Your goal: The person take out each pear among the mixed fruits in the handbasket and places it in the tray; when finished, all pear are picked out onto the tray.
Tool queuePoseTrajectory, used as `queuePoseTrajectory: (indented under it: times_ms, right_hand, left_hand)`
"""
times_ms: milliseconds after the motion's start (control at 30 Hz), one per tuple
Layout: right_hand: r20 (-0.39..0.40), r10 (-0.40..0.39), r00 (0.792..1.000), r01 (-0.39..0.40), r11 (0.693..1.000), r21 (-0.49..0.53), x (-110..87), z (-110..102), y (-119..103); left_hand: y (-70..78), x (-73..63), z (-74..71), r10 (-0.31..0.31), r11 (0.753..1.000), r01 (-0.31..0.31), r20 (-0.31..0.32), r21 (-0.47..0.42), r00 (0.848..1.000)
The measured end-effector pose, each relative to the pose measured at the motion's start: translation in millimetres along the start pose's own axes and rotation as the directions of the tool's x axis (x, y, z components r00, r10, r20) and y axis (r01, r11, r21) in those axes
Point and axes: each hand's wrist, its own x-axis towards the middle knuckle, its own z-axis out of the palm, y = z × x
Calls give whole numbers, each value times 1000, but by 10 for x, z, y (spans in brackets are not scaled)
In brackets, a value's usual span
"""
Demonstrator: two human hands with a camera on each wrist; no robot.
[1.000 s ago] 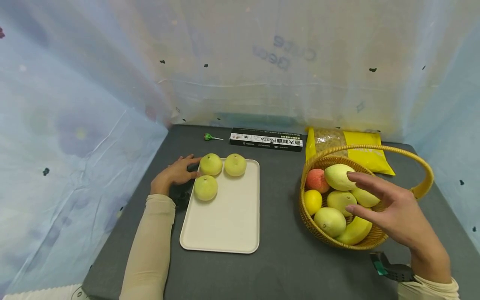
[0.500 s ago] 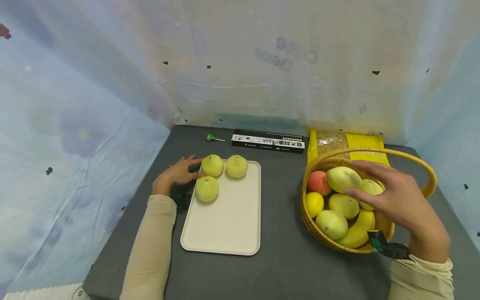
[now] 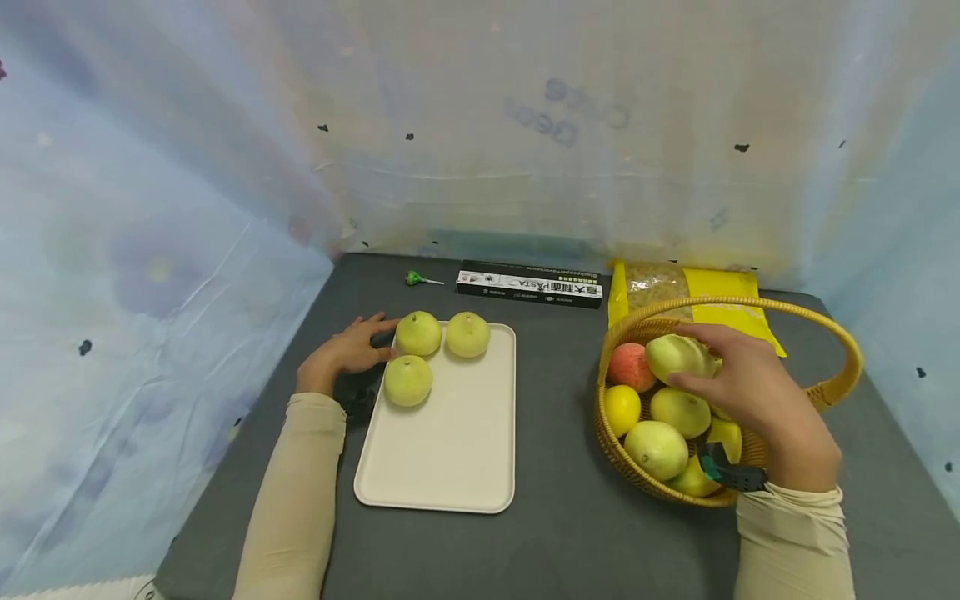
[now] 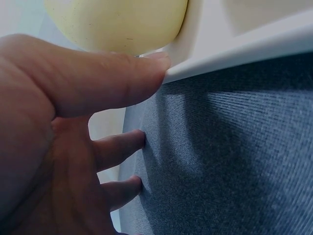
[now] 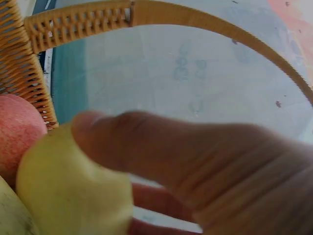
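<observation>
My right hand (image 3: 750, 383) reaches into the wicker basket (image 3: 626, 467) and grips an oval, pale yellow-green fruit (image 3: 671, 358) at the top of the pile. In the right wrist view the thumb lies on this fruit (image 5: 73, 186), and the fingers show partly behind it. My left hand (image 3: 348, 348) rests at the upper left edge of the cream tray (image 3: 450, 450). Its thumb touches the tray rim in the left wrist view, beside a round yellow-green fruit (image 4: 122, 24), while other fingertips touch the cloth. On the tray sit three such round fruits (image 3: 408, 382).
In the basket also lie a red fruit (image 3: 630, 367), a lemon (image 3: 622, 408), more green fruits and a banana partly hidden by the wrist. The basket's handle (image 3: 832, 333) arches behind the right hand. A pasta box (image 3: 529, 283), a lollipop (image 3: 422, 278) and a yellow bag (image 3: 723, 287) stand behind.
My right hand has moved left from above the basket's right side and closed around the top oval fruit. The left hand has stayed at the tray edge.
</observation>
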Motion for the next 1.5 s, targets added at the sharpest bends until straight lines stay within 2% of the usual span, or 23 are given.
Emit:
queuePoseTrajectory:
  times_ms: [333, 600, 800, 1200, 1500]
  right_hand:
    - [88, 67, 994, -64, 997, -42, 147, 117, -20]
    - [83, 73, 994, -67, 995, -71, 141, 159, -3]
    - [67, 43, 997, -37, 995, -92, 120, 125, 1]
    - [57, 7, 998, -2, 997, -83, -93, -79, -130]
    - [72, -92, 993, 94, 995, -34, -297, -197, -239]
  left_hand:
    - [13, -13, 7, 6, 1000, -6, -9, 0, 1000]
    - [-2, 4, 11, 11, 1000, -11, -7, 7, 1000]
    - [-19, 16, 22, 5, 1000, -5, -6, 15, 1000]
    - [-16, 13, 21, 11, 1000, -11, -17, 13, 1000]
    - [-26, -2, 25, 12, 1000, -12, -11, 12, 1000]
